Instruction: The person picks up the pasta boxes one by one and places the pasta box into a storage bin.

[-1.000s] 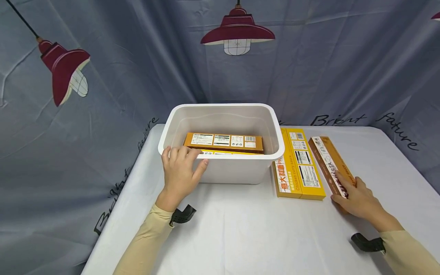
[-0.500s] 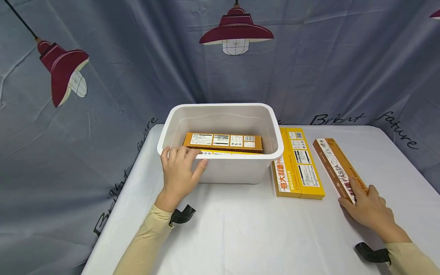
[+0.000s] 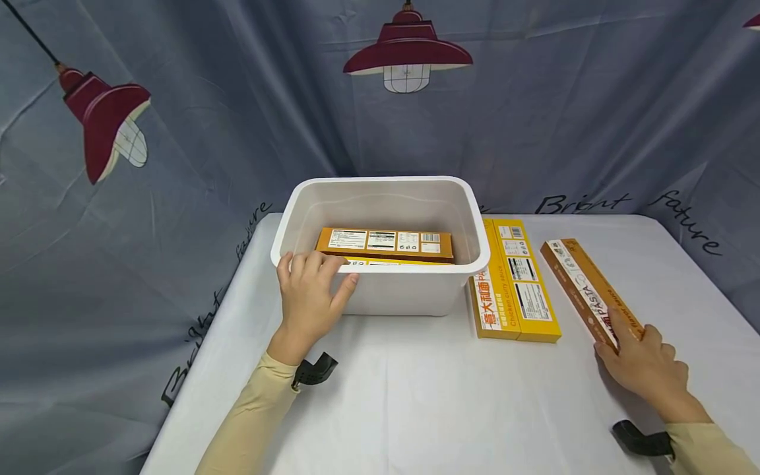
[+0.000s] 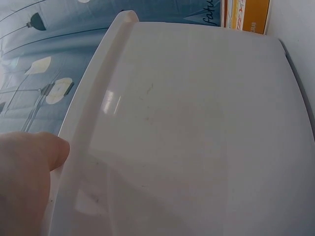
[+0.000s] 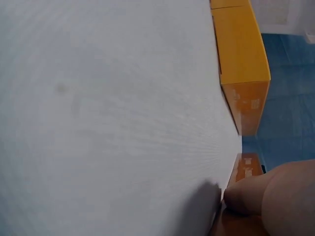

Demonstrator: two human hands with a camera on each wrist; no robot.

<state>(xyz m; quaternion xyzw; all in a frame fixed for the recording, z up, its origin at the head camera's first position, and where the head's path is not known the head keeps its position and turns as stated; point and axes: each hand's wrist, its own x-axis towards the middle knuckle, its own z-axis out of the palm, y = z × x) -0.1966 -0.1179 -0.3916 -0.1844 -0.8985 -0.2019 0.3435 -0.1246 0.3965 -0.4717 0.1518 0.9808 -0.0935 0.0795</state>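
My left hand [image 3: 313, 297] grips the near rim of a white plastic bin [image 3: 410, 293], fingers over the edge and thumb outside. In the left wrist view the thumb [image 4: 58, 150] lies by the rim above the bin's smooth wall [image 4: 197, 123]. My right hand [image 3: 648, 366] holds the near end of a brown-and-orange pasta box [image 3: 588, 287] lying on the table, thumb at its left side and fingers across its top and right. The right wrist view shows the thumb [image 5: 246, 194] against the box [image 5: 247, 167]; the other fingers are hidden there.
Inside the bin lie an orange-brown box [image 3: 386, 243] and a yellow box [image 3: 386, 261], mostly behind the near wall. Two yellow pasta boxes [image 3: 516, 284] lie side by side between the bin and the held box. A grey-blue printed curtain [image 3: 237, 119] hangs behind the white-covered table [image 3: 445, 396].
My right hand has moved right and toward me, and the brown-and-orange pasta box has shifted slightly right with it. My left hand stays on the bin's rim.
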